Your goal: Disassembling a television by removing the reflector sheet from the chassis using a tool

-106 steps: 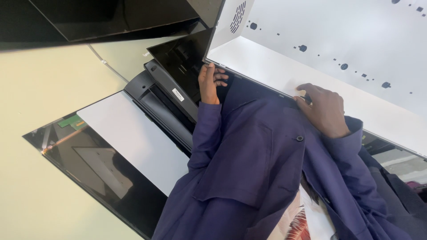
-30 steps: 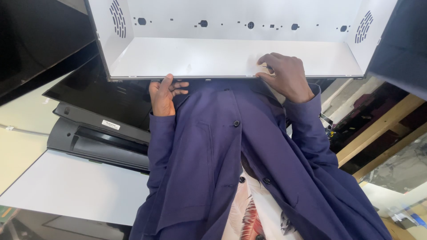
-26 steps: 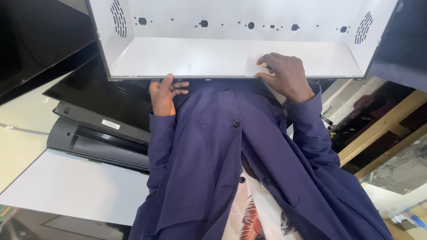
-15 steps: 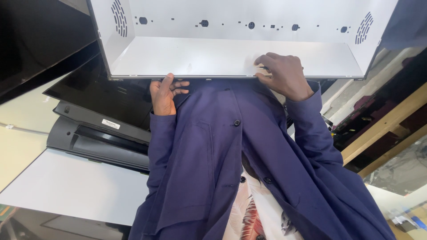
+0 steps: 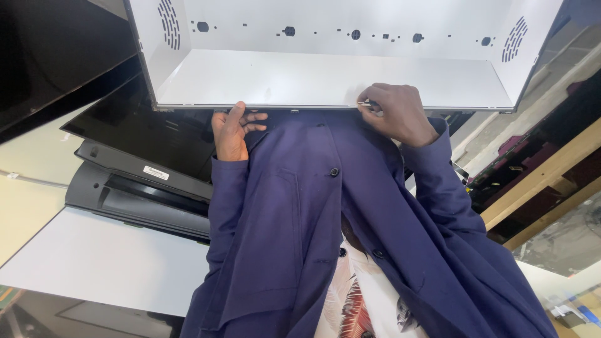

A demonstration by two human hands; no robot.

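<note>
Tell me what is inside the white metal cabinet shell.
The white metal cabinet shell shows bare panels, with small holes along the back and vent slots on both side walls. The right hand pinches something small at the front edge; the fingers cover it. The left hand rests below the edge.

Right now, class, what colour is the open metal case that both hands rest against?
White, with dark punched holes and vent slots; the metal case shows best in the head view.

support: cream floor (image 5: 31,213) | on it: white panel (image 5: 94,263), black panels (image 5: 144,194)
</note>
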